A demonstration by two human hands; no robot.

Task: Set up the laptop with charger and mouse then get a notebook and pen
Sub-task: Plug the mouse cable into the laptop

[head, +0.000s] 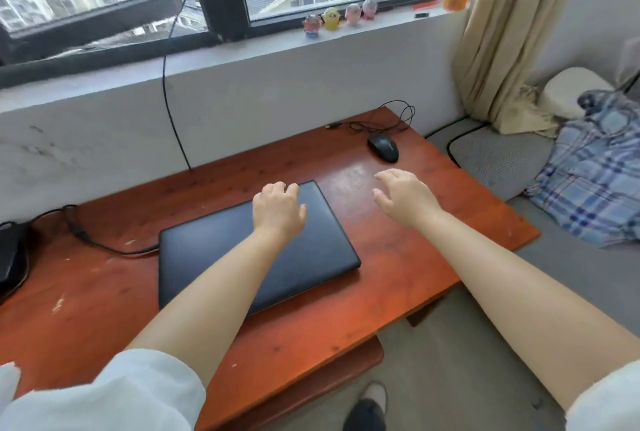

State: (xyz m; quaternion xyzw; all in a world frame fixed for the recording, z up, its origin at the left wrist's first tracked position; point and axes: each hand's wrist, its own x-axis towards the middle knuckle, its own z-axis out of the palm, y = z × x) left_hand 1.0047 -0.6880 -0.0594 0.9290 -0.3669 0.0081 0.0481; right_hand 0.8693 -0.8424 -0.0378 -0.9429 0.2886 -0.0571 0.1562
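My left grip (278, 211) rests spread on the closed laptop (256, 250) mid-table (398, 268), right grip (405, 200) spread, empty, short of the mouse (382, 148); its looped cable (388, 122) may snag.

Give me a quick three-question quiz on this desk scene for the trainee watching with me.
1. True or false: the lid of the flat black laptop on the red-brown wooden desk is closed.
2. Which hand rests on the laptop lid: A) left hand, B) right hand, C) both?
3. Fill in: the plug end of the cable of the black wired mouse lies loose on the ____.

Key
1. True; no screen or keyboard shows.
2. A; the right hand is over bare desk, fingers spread, toward the mouse.
3. Desk; it is not plugged into the laptop, while a black charger cable reaches the laptop's left edge.
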